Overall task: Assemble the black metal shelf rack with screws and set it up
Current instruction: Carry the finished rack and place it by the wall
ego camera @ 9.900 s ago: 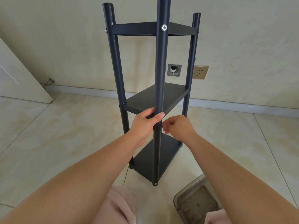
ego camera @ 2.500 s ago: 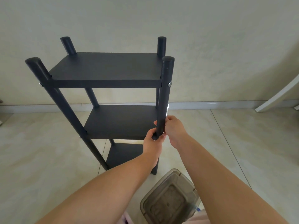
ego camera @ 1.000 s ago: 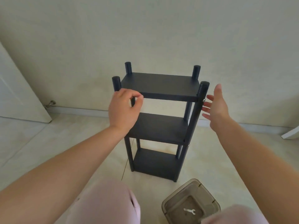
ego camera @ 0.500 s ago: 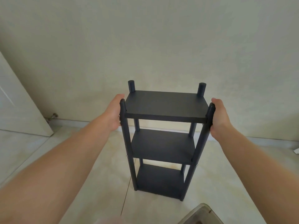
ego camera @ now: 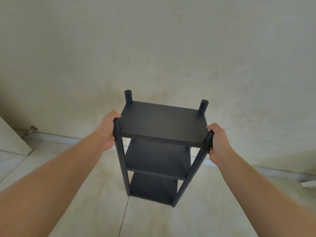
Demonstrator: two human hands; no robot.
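**Rack upright, gripped at both near posts**

Standing on the tiled floor [ego camera: 85, 194] close to the wall [ego camera: 153, 48]: the black metal shelf rack [ego camera: 162, 124], three shelves between four round posts, looking fully built. Cannot tell whether all four feet touch the tiles; the rack appears slightly tilted or mid-carry.

Left hand [ego camera: 106, 132] wrapped round the top of the near left post, fingers curled over its far side and thumb hidden. Right hand [ego camera: 218, 141] curled round the top of the near right post, fingertips mostly out of sight behind the tube. Small screw heads visible at the shelf joints lower down.

Likely handling: stiff and rigid once screwed, moderately light for two hands, top-heavy and prone to tipping because tall and narrow. Painted tube probably smooth and a little slippery, so a full wrap round the posts seems safer than pinching a shelf edge. Best hold probably just there, high on the posts beside the top shelf, both sides evenly.

Door stop [ego camera: 31, 130] at the skirting, left, well apart.
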